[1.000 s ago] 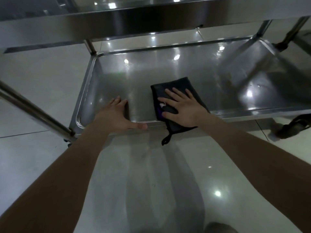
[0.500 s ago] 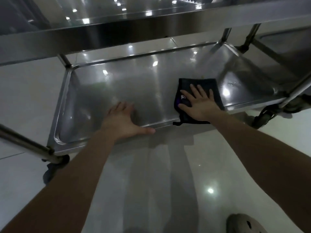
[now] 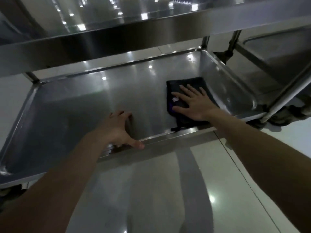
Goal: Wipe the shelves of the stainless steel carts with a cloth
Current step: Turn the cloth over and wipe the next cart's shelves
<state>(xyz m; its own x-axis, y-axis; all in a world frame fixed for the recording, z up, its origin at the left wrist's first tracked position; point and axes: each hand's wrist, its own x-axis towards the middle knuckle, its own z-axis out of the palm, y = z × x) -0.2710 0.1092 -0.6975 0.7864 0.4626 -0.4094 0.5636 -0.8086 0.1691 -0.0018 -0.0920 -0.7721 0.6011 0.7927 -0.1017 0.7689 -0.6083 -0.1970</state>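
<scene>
The cart's lower shelf showed open steel across its left half inside a raised rim. The left hand rested spread at the front rim; the right hand pressed flat and splayed on the dark cloth near the right wall.

Nothing legible; the white tag on the cloth is blurred.
</scene>
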